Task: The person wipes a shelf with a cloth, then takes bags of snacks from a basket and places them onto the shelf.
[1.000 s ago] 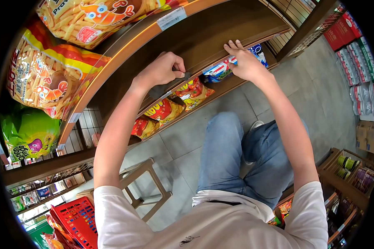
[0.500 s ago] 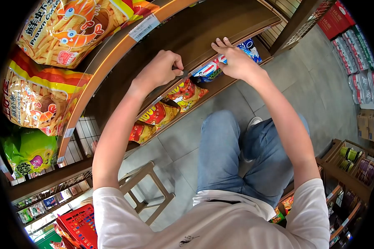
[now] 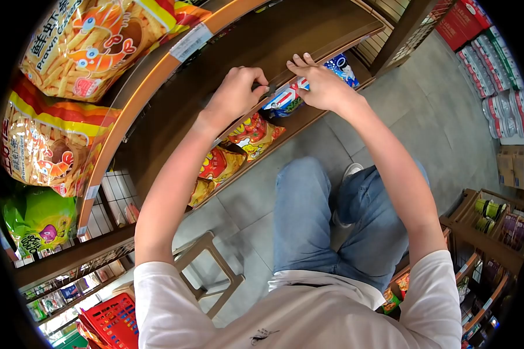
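Observation:
My left hand (image 3: 237,92) is closed in a pinch at the front edge of a brown shelf (image 3: 262,43). A small dark bit shows at its fingertips, too little to make out. To its right, my right hand (image 3: 320,85) rests on the same edge with fingers stretched over the shelf and the thumb lower on the front. Just under that hand lie a blue and white snack bag (image 3: 283,102) and a dark blue bag (image 3: 341,68). Red and yellow snack bags (image 3: 253,135) sit on the lower shelf beneath my left forearm.
Large prawn cracker bags (image 3: 90,49) and a green bag (image 3: 38,218) fill shelves at the left. A stool (image 3: 236,282) and red basket (image 3: 108,320) stand nearby on the left. Packed bottles (image 3: 492,75) and cardboard boxes (image 3: 511,166) are stacked at the right.
My left hand has slid right along the shelf edge, closer to my right hand. The right hand keeps its place on the edge; the whole view has shifted slightly.

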`<state>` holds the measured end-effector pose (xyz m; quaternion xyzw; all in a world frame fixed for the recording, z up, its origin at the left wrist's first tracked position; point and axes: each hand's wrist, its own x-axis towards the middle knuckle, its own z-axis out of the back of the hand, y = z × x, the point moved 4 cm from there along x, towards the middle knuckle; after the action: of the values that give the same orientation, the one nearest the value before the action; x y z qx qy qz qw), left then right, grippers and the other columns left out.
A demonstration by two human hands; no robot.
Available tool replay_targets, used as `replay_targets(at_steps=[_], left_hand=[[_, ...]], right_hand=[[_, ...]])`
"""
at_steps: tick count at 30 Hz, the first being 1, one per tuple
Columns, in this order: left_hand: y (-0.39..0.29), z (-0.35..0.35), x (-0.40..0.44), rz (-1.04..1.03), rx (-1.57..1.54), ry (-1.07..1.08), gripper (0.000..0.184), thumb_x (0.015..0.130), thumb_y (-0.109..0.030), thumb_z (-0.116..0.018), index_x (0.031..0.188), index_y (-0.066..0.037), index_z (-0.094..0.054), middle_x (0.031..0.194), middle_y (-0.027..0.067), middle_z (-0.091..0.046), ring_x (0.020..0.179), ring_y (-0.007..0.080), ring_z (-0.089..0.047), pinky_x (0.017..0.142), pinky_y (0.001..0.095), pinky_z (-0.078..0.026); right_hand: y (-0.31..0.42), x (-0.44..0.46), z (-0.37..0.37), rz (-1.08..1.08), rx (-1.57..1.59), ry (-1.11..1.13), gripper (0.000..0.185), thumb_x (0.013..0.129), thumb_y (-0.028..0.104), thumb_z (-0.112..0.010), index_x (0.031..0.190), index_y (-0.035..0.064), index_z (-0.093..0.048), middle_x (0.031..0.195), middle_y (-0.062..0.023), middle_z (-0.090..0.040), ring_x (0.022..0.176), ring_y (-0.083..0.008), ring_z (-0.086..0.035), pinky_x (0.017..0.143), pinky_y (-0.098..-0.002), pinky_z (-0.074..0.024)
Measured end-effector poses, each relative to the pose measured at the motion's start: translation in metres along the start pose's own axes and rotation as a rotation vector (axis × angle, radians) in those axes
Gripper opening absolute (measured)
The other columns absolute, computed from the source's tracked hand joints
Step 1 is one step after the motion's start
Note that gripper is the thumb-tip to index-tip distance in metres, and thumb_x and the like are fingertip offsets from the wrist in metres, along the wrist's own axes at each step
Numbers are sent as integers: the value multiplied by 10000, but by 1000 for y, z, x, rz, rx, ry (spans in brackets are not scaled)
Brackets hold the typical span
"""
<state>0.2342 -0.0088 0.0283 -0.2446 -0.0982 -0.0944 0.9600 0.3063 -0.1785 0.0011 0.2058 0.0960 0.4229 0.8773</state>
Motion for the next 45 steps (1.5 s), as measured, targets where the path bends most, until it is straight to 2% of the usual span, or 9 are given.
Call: replay_targets(at_steps=[5,8,15,17,23,29,33,38,45], left_hand=[[-3,18,-17,109,14,156,107,792,-85,-720,856,-17,-669,817,133,-680,756,318,-627,702,376,-486],[2,23,-27,114,-3,90,125,782,-81,-731,845,3,-662,795,145,-673,700,288,-626,674,371,-484],[-9,12,-15,274,-19,105,91,776,-45,-708,838,3,-663,790,165,-661,759,322,-634,705,383,-488],[-15,8,-10,82,31,-15,84,772,-37,-693,832,11,-659,784,172,-650,790,342,-620,732,407,-485],[-18,5,-2,179,32,49,103,775,-62,-695,835,17,-667,804,188,-648,862,361,-593,785,426,-469],[-18,7,3,217,31,85,99,750,-53,-706,816,10,-667,850,203,-657,907,378,-592,832,436,-474],[-12,1,0,296,20,151,111,751,-67,-715,841,-8,-686,863,192,-666,897,371,-595,819,434,-478],[-14,2,-4,308,-10,1,94,758,-50,-708,829,8,-685,840,191,-678,855,362,-628,793,420,-495],[-23,0,3,332,-121,-71,106,751,-19,-699,836,42,-678,817,215,-680,794,363,-672,740,394,-526]], right_hand=[[-7,1,-6,28,39,-91,554,882,171,-619,1395,55,-446,1490,-165,-352,1412,-312,-269,1139,-423,-282],[-7,1,-9,57,-10,-180,502,897,247,-590,1339,31,-494,1428,-165,-445,1351,-321,-385,1083,-459,-355],[3,4,-15,62,-165,-221,487,872,193,-596,1309,-1,-504,1399,-199,-463,1312,-355,-426,1068,-441,-374],[5,1,-12,80,-133,-205,486,857,163,-608,1300,-8,-505,1397,-212,-461,1317,-373,-416,1070,-443,-372],[6,-16,-5,173,35,-175,528,831,117,-634,1337,47,-499,1465,-224,-364,1389,-389,-294,1103,-532,-295],[9,-36,-18,229,-83,-123,548,816,118,-642,1346,86,-506,1525,-188,-264,1442,-348,-172,1133,-574,-193],[11,-38,-26,260,-90,-161,554,806,117,-648,1341,85,-510,1516,-183,-290,1442,-348,-174,1132,-585,-181],[3,-40,-30,238,-91,-113,637,817,115,-642,1414,173,-428,1522,-181,-279,1443,-363,-160,1124,-616,-172],[3,-41,-29,258,-113,-103,672,805,108,-651,1427,170,-403,1515,-212,-259,1432,-402,-161,1113,-640,-165]])
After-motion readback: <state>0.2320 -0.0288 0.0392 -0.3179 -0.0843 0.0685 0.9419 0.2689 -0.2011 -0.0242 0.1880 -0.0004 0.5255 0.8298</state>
